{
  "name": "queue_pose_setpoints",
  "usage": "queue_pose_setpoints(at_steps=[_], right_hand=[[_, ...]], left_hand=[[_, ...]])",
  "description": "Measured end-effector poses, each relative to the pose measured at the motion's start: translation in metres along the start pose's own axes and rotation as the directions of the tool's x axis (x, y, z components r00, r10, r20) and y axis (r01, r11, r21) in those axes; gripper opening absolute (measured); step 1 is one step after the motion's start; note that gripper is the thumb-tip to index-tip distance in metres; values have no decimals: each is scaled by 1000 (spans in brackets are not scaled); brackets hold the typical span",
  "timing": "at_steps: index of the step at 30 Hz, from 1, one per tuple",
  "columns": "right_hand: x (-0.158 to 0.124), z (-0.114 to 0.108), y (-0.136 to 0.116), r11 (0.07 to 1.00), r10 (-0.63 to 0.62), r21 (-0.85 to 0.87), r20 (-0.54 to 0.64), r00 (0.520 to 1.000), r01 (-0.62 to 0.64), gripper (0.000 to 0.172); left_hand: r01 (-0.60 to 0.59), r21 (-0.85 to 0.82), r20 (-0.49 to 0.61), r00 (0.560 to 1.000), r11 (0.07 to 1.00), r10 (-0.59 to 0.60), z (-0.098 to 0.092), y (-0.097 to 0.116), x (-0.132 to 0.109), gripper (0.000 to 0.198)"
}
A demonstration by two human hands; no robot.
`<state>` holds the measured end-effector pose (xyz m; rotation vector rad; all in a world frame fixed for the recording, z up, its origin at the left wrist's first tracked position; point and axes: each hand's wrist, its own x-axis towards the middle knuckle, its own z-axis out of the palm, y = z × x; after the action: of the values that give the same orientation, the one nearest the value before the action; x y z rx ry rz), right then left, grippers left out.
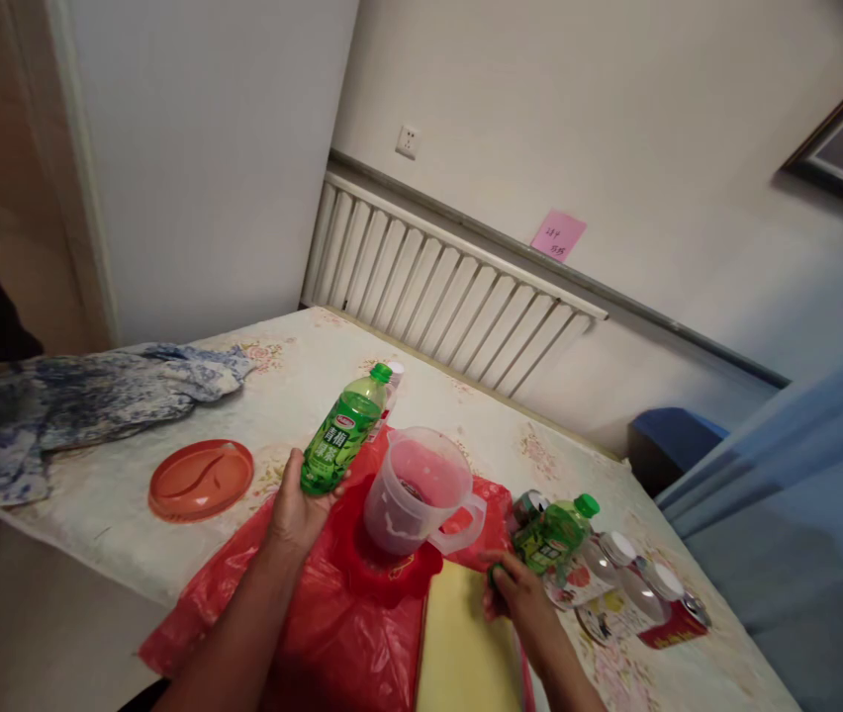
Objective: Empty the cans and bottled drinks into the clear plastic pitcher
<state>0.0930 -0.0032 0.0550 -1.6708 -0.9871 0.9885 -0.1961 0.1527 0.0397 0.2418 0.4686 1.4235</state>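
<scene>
My left hand [303,509] grips a green drink bottle [339,435] round its lower part. The bottle leans to the right and has a green top. Just right of it, a translucent plastic jug [414,494] with a handle stands on a red scalloped dish [384,572]; some dark contents show inside. My right hand [515,588] is closed, with a small dark green thing [494,574] at its fingers, too small to name. Near that hand is a second green bottle [553,534]. Beneath it is a yellow board or book [466,643].
A red plastic bag [347,643] lies under the dish. To the left are an orange-red lid [201,481] and a patterned cloth [117,396]. Clear bottles with white caps [618,547] and a red can [678,623] stand at right. A radiator [436,282] runs behind the table.
</scene>
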Motion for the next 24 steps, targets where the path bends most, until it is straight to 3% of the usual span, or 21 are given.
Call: queue_pose_setpoints(at_steps=[4, 9, 13, 16, 21, 24], right_hand=[[-3, 13, 37, 996, 42, -77, -24, 999, -44, 33], [-1, 18, 46, 956, 36, -294, 38, 999, -23, 19], [-6, 14, 43, 823, -207, -534, 33, 978, 192, 18], [-9, 11, 35, 728, -326, -638, 2, 945, 252, 22], [-5, 7, 0, 867, -381, -412, -187, 906, 279, 37], [-2, 13, -25, 912, -384, -214, -146, 912, 350, 41]], left_hand=[[13, 17, -6, 1000, 1000, -13, -1, -3, 1, 37], [19, 14, -2, 1000, 1000, -19, -2, -5, 4, 36], [14, 3, -23, 1000, 1000, -13, -2, -5, 4, 37], [20, 6, -50, 999, 1000, -19, -2, -2, 2, 37], [2, 17, -86, 996, 1000, 0, -6, 3, 0, 36], [4, 17, -111, 994, 1000, -2, -10, 4, 0, 34]])
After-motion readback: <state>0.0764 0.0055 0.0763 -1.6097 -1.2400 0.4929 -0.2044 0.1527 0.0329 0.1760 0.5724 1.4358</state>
